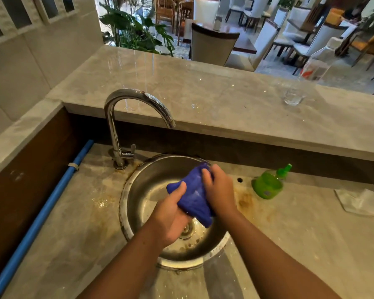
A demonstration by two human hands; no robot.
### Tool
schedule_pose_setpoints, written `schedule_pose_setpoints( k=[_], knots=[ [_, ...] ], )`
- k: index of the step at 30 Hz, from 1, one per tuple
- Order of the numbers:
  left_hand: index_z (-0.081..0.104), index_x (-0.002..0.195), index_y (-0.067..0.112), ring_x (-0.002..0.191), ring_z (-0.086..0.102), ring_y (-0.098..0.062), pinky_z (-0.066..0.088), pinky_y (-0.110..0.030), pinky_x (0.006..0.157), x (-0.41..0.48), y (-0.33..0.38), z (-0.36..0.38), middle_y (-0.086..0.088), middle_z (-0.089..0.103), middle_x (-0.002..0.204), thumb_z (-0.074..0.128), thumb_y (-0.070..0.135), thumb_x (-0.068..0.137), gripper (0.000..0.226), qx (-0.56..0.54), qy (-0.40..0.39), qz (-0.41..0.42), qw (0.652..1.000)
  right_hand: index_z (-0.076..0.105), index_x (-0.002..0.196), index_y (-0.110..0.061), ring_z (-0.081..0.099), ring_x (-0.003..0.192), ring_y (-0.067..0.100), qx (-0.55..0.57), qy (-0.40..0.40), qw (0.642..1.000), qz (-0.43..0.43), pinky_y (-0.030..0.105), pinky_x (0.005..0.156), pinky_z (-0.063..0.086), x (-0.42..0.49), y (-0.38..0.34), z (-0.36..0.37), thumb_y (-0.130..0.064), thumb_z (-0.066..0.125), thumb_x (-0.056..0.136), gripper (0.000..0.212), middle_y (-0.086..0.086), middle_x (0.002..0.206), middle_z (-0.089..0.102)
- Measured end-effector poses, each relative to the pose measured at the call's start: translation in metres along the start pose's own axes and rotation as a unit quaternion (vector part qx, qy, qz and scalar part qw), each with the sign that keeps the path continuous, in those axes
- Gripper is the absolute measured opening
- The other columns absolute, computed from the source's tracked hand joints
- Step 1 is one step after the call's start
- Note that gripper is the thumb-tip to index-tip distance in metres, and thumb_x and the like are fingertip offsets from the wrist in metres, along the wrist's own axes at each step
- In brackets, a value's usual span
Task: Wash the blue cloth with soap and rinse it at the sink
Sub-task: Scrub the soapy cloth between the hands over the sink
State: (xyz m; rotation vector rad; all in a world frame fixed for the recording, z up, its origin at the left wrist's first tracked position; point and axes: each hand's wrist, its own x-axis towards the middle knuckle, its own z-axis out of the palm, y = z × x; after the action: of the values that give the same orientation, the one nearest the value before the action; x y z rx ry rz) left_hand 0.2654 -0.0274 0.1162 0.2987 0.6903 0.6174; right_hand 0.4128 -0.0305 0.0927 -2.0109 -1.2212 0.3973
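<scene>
The blue cloth (pixel 195 197) is bunched up and held over the round steel sink (pixel 147 180). My left hand (pixel 171 214) grips its lower left part, thumb on top. My right hand (pixel 219 188) grips its right side, fingers curled over the upper edge. A chrome gooseneck tap (pixel 136 100) arches over the sink's back left; no water stream shows from its spout. A green soap pump bottle (pixel 268 183) stands on the counter right of the sink.
A blue pipe (pixel 41 214) runs along the left wall. A raised marble ledge (pixel 203 93) behind the sink carries a glass (pixel 294 93) and a clear plastic bottle (pixel 317 63). A white cloth (pixel 363 201) lies at the right.
</scene>
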Motion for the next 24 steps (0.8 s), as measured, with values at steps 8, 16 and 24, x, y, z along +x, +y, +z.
schedule_pose_setpoints(
  k=[8,16,24],
  knots=[
    [0.056,0.134,0.009,0.122,0.062,-0.034,0.044,-0.052,0.107,-0.006,0.029,-0.01,-0.017,0.066,0.129,0.055,0.023,0.094,0.042,0.072,-0.019,-0.053,0.996,0.064,0.126,-0.006,0.063,0.118,0.035,0.515,-0.231,0.75,0.345,0.053,0.107,0.044,-0.017,0.018,-0.027,-0.057,0.051,0.094,0.061,0.019,0.126,0.066],
    [0.06,0.128,0.01,0.111,0.069,-0.029,0.05,-0.047,0.098,-0.014,0.032,-0.006,-0.014,0.071,0.121,0.058,0.021,0.087,0.043,0.149,-0.032,-0.054,0.987,0.064,0.132,-0.012,0.057,0.126,0.038,0.61,-0.287,0.612,0.413,0.051,0.11,0.04,-0.05,0.009,-0.001,-0.066,0.057,0.086,0.071,0.02,0.138,0.058],
    [0.061,0.124,0.008,0.095,0.075,-0.025,0.056,-0.039,0.08,-0.015,0.041,-0.012,-0.012,0.076,0.107,0.054,0.021,0.099,0.029,0.183,0.06,-0.02,0.981,0.063,0.12,-0.02,0.071,0.103,0.029,0.488,-0.134,0.793,0.339,0.05,0.091,0.057,-0.037,-0.003,0.002,-0.048,0.051,0.098,0.038,0.009,0.115,0.072]
  ],
)
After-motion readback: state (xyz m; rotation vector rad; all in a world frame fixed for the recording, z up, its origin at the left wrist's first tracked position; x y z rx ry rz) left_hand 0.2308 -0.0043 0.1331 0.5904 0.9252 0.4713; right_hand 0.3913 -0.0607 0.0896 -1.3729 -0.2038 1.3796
